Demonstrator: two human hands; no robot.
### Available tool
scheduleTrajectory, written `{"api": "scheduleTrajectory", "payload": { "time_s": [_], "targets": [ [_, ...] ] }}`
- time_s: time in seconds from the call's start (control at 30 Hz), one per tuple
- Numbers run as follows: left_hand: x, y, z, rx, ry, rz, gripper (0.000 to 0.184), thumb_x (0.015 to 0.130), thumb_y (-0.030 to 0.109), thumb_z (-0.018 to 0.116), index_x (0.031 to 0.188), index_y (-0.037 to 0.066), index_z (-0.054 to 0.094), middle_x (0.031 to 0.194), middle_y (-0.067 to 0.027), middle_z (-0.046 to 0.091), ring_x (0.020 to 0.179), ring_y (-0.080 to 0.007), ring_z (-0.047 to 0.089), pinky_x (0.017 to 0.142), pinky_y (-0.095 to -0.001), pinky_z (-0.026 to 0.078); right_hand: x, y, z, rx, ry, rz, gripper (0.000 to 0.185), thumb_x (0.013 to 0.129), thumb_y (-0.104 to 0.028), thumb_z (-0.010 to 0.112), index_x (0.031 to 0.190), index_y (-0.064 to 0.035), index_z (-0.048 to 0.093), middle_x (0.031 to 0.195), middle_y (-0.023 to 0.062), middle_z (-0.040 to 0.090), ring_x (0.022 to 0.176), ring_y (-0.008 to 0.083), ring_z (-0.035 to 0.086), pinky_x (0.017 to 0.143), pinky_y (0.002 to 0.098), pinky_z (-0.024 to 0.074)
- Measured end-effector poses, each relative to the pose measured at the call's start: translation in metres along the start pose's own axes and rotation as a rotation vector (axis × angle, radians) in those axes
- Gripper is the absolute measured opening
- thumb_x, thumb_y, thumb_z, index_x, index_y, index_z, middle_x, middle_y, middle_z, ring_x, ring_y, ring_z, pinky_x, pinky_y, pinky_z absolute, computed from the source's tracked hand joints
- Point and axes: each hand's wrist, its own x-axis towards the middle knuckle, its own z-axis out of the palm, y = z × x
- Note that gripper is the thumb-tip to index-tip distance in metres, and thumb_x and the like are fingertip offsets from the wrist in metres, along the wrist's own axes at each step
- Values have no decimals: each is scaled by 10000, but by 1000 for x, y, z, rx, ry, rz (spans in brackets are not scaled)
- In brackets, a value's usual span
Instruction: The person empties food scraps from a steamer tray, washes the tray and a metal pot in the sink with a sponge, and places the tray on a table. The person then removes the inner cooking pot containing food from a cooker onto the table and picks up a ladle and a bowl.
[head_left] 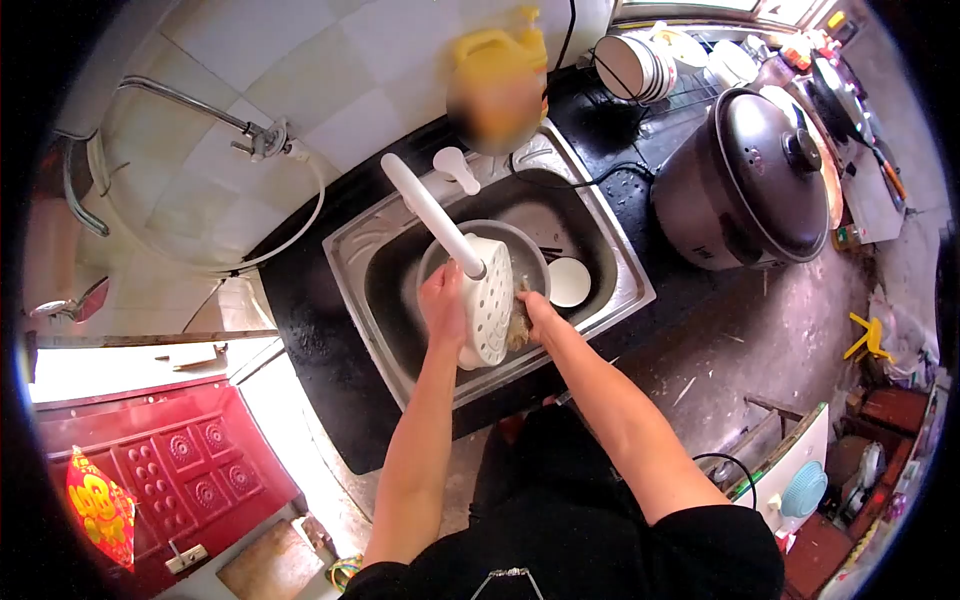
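"Head view: what surrounds the perforated white basket?"
"It is tilted over the sink, beside a white bowl; the spout crosses its far end."
"Orientation, grasp?"
"Long axis from spout toward me, holes facing my right hand, whose fingers close on a brown scrubber. My left hand grips the side, some fingertips hidden."

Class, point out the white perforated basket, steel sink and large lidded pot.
White perforated basket (488, 312): head view, holed face.
Steel sink (632, 290): head view, rim corner.
Large lidded pot (762, 180): head view, lid.
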Motion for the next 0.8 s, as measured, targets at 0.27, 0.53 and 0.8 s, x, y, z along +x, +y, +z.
{"api": "scheduleTrajectory", "payload": {
  "time_s": [0.27, 0.53, 0.8],
  "targets": [
    [6, 36, 27, 316, -61, 116, 482, 900, 422, 526, 748, -30, 595, 629, -127, 582, 654, -185, 579, 605, -374, 412, -77, 24, 49, 197, -250, 105, 380, 963, -226, 354, 1221, 47, 413, 1058, 222, 575, 930, 354, 603, 790, 493, 511],
    [-8, -15, 11, 800, -286, 443, 299, 900, 311, 504, 800, 47, 603, 764, -180, 635, 753, -362, 614, 666, -454, 476, -127, -8, 40, 46, -158, -384, 351, 942, -185, 457, 1218, 27, 422, 1012, 152, 586, 883, 268, 598, 725, 393, 518],
    [-41, -33, -42, 1113, -634, 822, 301, 804, 134, 630, 1083, 37, 571, 1065, -104, 618, 1092, -275, 536, 960, -431, 390, -43, -5, 1, -393, 250, -570, 501, 765, -73, 511, 1255, 26, 471, 1115, 133, 598, 1001, 236, 581, 865, 347, 459]
  ]
}}
